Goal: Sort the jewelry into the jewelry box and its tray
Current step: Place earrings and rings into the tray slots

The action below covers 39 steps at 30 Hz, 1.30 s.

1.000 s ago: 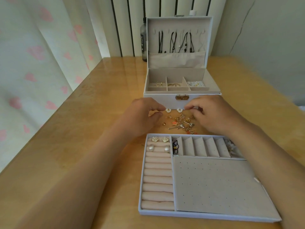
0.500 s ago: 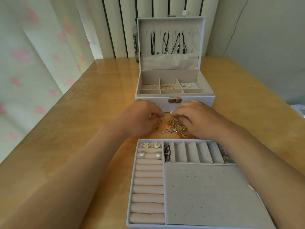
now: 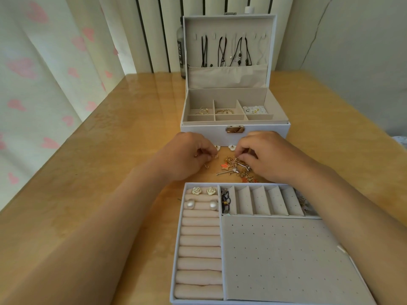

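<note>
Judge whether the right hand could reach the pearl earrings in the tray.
Probably yes: the pearl earrings lie uncovered in the tray, close to the right hand, though it pinches loose jewelry.

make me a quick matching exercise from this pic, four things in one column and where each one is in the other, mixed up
Things
1. rose earrings
2. black cord necklaces
3. loose jewelry pile
4. dark bottle

Places
A. on the table, between the jewelry box and the tray
B. behind the jewelry box
C. at the far end of the tray's ring rolls
D. hanging inside the open lid

Pairs: 1-C, 2-D, 3-A, 4-B
</note>
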### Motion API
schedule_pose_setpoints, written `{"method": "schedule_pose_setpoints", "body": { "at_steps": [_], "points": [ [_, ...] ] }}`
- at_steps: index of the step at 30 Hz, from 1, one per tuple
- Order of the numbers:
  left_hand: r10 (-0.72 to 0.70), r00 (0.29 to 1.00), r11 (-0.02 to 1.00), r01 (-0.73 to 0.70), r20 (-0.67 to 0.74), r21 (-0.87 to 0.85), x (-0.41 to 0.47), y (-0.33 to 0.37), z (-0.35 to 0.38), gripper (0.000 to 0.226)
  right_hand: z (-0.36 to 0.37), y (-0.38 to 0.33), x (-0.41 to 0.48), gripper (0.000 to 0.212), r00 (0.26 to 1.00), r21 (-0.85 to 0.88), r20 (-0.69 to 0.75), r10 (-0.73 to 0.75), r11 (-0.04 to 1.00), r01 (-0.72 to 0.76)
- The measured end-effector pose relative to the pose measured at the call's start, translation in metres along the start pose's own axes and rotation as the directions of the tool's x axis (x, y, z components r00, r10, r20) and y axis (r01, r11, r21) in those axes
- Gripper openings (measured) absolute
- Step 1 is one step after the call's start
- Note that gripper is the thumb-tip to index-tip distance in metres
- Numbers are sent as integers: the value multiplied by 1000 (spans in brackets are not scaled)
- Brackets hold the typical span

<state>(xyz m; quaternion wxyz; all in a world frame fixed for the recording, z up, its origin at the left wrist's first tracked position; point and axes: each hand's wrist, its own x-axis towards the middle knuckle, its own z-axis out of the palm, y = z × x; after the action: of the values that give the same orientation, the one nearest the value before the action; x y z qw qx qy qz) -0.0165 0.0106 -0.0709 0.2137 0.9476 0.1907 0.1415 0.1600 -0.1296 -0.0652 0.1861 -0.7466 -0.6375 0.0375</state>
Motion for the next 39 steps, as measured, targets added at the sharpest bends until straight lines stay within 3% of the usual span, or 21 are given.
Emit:
{"method": "schedule_pose_setpoints", "body": {
  "at_steps": [6,11,16,24,33,39],
  "points": [
    [71,986,993,-57,-148,99,2,-9,2,28,0,2,0,24,994,31,-98,48,998,-45],
    [168,977,949,-125,-129,288,9,-6,9,29,4,-2,3,41,999,-109,38,32,994,-28],
    [140,984,923,-90,-109,373,12,3,9,22,3,-6,3,39,996,-201,63,55,979,-42],
    [48,991,927,1,-121,374,13,12,12,17,8,-4,4,23,1000,-126,-4,12,992,-13],
    [121,966,981,-81,-229,177,-4,4,3,12,7,-7,5,20,1000,-38,3,-19,999,19],
    [162,965,983,-140,-205,116,-14,3,0,10,4,-9,5,22,998,-43,-11,-66,997,66]
  ]
}}
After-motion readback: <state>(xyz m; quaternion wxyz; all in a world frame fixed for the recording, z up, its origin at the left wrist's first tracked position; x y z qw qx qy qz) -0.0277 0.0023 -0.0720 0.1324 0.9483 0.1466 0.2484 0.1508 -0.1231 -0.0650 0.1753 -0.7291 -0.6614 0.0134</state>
